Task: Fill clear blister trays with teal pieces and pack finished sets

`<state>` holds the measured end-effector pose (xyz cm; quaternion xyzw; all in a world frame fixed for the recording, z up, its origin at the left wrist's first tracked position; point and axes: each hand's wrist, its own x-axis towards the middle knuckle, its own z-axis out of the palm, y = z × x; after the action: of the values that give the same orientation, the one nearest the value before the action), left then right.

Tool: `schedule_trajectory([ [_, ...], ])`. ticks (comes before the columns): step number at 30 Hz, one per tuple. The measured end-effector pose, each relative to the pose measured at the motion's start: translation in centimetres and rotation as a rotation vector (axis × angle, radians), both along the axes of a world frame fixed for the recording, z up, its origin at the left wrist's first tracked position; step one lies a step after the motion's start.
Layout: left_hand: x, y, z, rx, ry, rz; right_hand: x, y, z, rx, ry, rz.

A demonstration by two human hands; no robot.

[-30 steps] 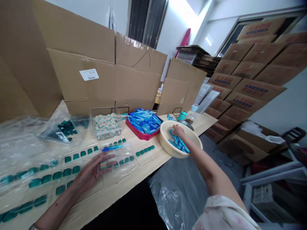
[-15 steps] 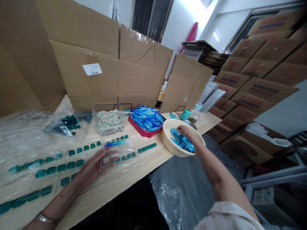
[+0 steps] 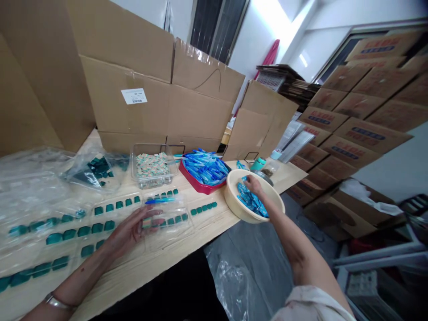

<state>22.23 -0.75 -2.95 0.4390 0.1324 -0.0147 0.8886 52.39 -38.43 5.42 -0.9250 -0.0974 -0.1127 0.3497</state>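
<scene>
My left hand lies flat with fingers spread on a clear plastic tray that holds small teal pieces and a blue pen-like stick. My right hand reaches into a cream bowl of small blue wrapped packets; its fingers curl down among them, and what they grip is hidden. Rows of teal blocks in clear trays cover the table to the left of my left hand.
A red tray of blue sticks and a clear box of pale packets stand behind the trays. A plastic bag of teal pieces lies at left. Cardboard boxes wall the back; stacked cartons fill the right. The table edge runs diagonally.
My right hand has shifted slightly back and left inside the bowl among the blue packets. The left hand stays on the clear tray. The view has drifted a little.
</scene>
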Motion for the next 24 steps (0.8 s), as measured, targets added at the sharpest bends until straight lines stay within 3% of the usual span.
schedule_trajectory([
  [2,0.0,-0.1,0.1,-0.003,-0.004,0.004,-0.1,0.2,0.8,0.06,0.016,0.038],
  [4,-0.1,-0.3,0.2,-0.009,-0.015,0.008,-0.9,1.5,1.3,0.218,0.066,0.142],
  [7,-0.2,-0.4,0.4,-0.033,-0.044,0.0,-3.8,5.5,1.0,0.553,0.21,0.381],
  [9,-0.2,-0.4,0.4,-0.05,-0.065,-0.012,-6.9,9.0,0.6,0.615,0.297,0.501],
  [14,-0.1,-0.1,0.1,-0.063,-0.097,-0.019,-14.2,16.7,0.3,0.228,0.325,0.917],
  [16,-0.1,-0.1,0.1,-0.065,-0.101,-0.023,-15.9,18.6,0.0,0.137,0.261,0.988],
  [20,-0.1,-0.2,0.2,-0.067,-0.123,-0.016,-17.2,20.2,-1.4,0.056,0.218,1.013],
  [24,-0.2,-0.3,0.2,-0.068,-0.139,0.007,-18.0,20.5,-2.6,-0.043,0.065,1.126],
])
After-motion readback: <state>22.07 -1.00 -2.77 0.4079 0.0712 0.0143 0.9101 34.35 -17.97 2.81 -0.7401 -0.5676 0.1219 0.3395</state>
